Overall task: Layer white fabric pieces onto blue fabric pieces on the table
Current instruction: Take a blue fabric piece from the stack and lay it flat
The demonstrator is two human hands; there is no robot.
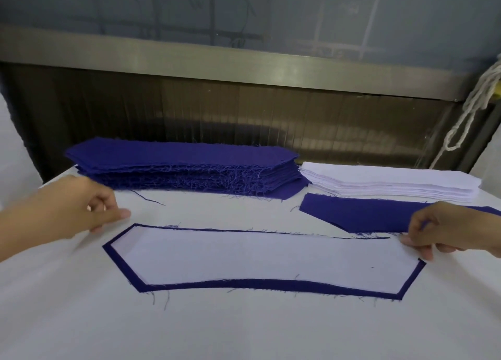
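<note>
A long white fabric piece [257, 256] lies flat on a blue fabric piece [244, 283] in the middle of the table. Blue shows as a border along its left, front and right edges. My right hand [447, 229] pinches the right end of the white piece with curled fingertips. My left hand [81, 208] hovers just past the left top corner, fingers loosely curled and holding nothing. Behind are a thick stack of blue pieces [184, 164] and a lower stack of white pieces [393, 180]. A single blue piece [366, 213] lies in front of the white stack.
The table [244, 332] is covered in white cloth, with loose blue threads around the pieces. A metal rail [217, 58] and a dark panel run behind the table's far edge. A white rope [471, 107] hangs at the right.
</note>
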